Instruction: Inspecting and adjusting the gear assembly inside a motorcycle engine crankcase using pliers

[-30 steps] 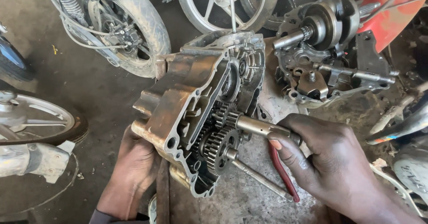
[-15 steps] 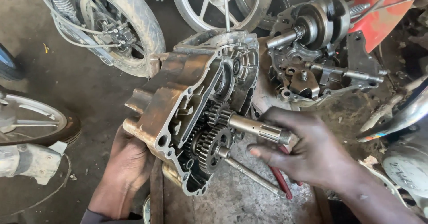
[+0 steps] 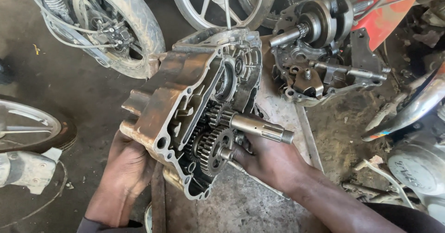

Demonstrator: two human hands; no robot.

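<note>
On bench: left hand (image 3: 124, 175) gripping crankcase (image 3: 185, 108), steadying it; right hand (image 3: 271, 161) pinching gear cluster (image 3: 214, 142) under shaft (image 3: 259, 127). Next probably calling for careful gear wiggling.

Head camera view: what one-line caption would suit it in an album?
Left hand steadies a grimy engine case half while right hand reaches its gears beneath a splined shaft.

Background's pretty cluttered: another engine half with its crankshaft (image 3: 324, 52) up top right, a dusty motorcycle tire (image 3: 134, 29) top left, spoked alloy wheel (image 3: 222, 1) between them.
</note>
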